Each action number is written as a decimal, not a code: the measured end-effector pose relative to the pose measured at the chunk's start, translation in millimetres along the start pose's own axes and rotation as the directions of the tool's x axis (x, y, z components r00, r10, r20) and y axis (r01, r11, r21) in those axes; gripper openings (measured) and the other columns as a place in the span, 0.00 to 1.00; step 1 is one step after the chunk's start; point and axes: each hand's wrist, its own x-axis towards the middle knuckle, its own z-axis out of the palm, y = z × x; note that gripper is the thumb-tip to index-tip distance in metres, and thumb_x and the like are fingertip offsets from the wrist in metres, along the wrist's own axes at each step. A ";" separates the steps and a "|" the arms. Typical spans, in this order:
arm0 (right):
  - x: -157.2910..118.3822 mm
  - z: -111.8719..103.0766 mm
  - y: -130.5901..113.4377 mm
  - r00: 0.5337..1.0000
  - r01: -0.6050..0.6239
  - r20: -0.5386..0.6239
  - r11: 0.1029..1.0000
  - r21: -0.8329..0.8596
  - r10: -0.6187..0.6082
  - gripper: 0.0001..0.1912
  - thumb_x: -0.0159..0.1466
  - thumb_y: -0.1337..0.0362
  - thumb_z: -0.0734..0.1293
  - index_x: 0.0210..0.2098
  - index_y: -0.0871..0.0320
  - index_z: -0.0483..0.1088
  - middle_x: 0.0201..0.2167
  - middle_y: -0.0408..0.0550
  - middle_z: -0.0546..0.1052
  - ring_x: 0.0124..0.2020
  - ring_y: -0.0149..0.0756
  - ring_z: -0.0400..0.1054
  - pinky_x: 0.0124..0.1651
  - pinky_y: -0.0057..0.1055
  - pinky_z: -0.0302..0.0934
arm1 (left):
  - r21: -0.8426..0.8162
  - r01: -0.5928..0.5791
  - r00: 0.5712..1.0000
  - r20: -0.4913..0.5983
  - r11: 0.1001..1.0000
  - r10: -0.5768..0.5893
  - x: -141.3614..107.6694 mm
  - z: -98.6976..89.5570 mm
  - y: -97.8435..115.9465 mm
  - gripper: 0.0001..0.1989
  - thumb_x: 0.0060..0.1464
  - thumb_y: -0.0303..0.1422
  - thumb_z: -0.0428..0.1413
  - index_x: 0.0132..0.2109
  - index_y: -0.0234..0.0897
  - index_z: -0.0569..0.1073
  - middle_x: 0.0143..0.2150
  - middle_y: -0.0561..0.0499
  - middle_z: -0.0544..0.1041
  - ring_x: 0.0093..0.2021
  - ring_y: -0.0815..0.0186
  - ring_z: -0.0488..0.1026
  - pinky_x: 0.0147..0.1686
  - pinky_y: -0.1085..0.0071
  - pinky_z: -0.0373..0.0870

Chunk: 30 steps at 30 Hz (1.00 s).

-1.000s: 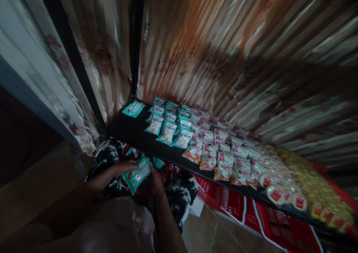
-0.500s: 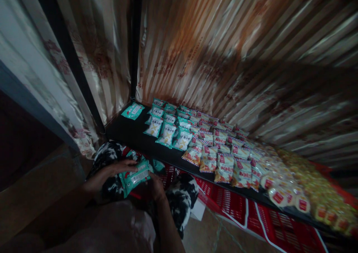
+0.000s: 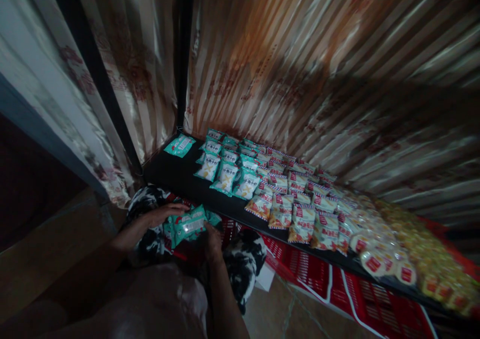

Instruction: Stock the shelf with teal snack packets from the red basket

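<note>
I'm handling a green packet [image 3: 190, 225], left hand [image 3: 165, 215] and right hand [image 3: 213, 240] flanking it, grip unclear; next wants, I'd judge, gentle pinching.

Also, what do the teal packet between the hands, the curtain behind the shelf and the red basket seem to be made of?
Teal packet: probably thin glossy plastic film, given its crinkles and highlights.
Curtain: likely satin-like fabric, with folds and a sheen; the fibre can't be told.
Red basket: apparently smooth moulded plastic, judging by its regular slots and even colour.
</note>
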 end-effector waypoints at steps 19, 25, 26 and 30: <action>-2.9 4.3 3.3 0.990 -0.040 0.139 0.999 0.024 0.036 0.14 0.47 0.53 0.71 0.23 0.58 0.71 0.22 0.41 0.73 0.25 0.31 0.64 0.30 0.26 0.59 | -0.229 -0.050 0.997 -0.060 0.972 0.037 -13.0 -13.6 -5.0 0.19 0.41 0.39 0.64 0.42 0.37 0.78 0.37 0.46 0.79 0.39 0.56 0.75 0.38 0.66 0.68; -5.5 4.0 -0.3 0.983 -0.061 0.176 0.998 0.034 0.054 0.13 0.48 0.55 0.71 0.27 0.59 0.73 0.25 0.42 0.74 0.28 0.32 0.66 0.33 0.27 0.60 | -0.250 -0.058 0.994 -0.109 0.967 0.031 -11.9 -15.1 -6.7 0.18 0.40 0.40 0.64 0.40 0.37 0.78 0.30 0.49 0.78 0.32 0.60 0.74 0.34 0.68 0.67; -5.4 3.8 -1.7 0.983 -0.060 0.176 0.997 0.038 0.052 0.13 0.48 0.55 0.71 0.26 0.58 0.73 0.25 0.42 0.74 0.27 0.31 0.66 0.33 0.27 0.60 | -0.257 -0.057 0.994 -0.108 0.965 0.030 -11.4 -15.2 -7.2 0.18 0.40 0.40 0.64 0.40 0.37 0.78 0.31 0.49 0.78 0.33 0.61 0.74 0.34 0.68 0.67; -7.5 3.1 -7.6 0.974 -0.075 0.217 0.996 0.050 0.063 0.10 0.47 0.57 0.71 0.23 0.58 0.71 0.22 0.40 0.73 0.26 0.31 0.65 0.33 0.28 0.60 | -0.238 -0.072 0.990 -0.136 0.968 0.040 -9.4 -16.1 -8.2 0.17 0.40 0.41 0.63 0.38 0.37 0.78 0.31 0.50 0.78 0.32 0.62 0.73 0.34 0.69 0.67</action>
